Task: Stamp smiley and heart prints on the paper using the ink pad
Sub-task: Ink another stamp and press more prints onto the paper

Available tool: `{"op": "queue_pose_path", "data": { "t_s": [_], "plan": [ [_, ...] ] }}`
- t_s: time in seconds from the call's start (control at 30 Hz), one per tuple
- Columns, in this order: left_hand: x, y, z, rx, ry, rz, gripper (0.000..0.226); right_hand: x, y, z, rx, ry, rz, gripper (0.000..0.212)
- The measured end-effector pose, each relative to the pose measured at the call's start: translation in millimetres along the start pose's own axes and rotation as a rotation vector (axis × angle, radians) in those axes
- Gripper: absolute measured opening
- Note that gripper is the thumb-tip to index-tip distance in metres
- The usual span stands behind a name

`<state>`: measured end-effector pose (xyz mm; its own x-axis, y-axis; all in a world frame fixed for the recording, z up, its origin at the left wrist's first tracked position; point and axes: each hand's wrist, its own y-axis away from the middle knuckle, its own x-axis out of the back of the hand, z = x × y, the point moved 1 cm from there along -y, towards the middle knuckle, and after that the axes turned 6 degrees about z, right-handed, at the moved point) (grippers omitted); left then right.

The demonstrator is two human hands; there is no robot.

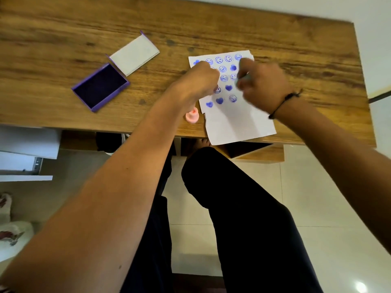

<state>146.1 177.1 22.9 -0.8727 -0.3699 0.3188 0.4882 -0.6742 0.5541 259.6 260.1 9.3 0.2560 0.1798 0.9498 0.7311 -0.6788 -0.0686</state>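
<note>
A white paper [237,121] lies on the wooden table, its upper half covered with several blue smiley and heart prints. My left hand [196,81] rests fisted on the paper's left edge. My right hand [262,85] is blurred over the paper's right side, closed around a pale green stamp [243,79] pointed down at the sheet. A pink stamp [192,117] stands on the table just left of the paper, below my left wrist. The purple ink pad [100,86] sits open at the left, with its lid [134,53] behind it.
The wooden table [317,49] ends close to me; the paper's lower edge overhangs it. My dark-trousered legs and a tiled floor [306,208] are below. White furniture [27,144] stands at the left. A black cord bracelet [283,103] circles my right wrist.
</note>
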Motion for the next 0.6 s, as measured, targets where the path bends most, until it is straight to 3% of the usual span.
{"op": "queue_pose_path", "data": {
  "t_s": [0.07, 0.13, 0.2, 0.37, 0.6],
  "plan": [
    [1.4, 0.7, 0.9, -0.002, 0.055, 0.026, 0.03, 17.7, 3.0, 6.7, -0.122, -0.227, 0.168, 0.012],
    [3.1, -1.9, 1.3, 0.001, 0.103, 0.064, 0.035, 28.3, 6.1, 11.2, -0.241, -0.471, 0.195, 0.01],
    [3.9, -5.6, 0.0, -0.01, 0.126, 0.073, 0.037, 30.3, 9.7, 10.7, -0.331, -0.62, 0.178, 0.025],
    [6.5, -0.3, 0.9, -0.02, 0.169, 0.037, 0.019, 23.5, 12.4, 0.3, -0.367, -0.718, 0.154, 0.029],
    [10.5, 3.1, 0.6, 0.004, 0.296, 0.027, 0.027, 20.6, 7.4, -7.9, -0.352, -0.72, 0.134, 0.027]
  ]
}}
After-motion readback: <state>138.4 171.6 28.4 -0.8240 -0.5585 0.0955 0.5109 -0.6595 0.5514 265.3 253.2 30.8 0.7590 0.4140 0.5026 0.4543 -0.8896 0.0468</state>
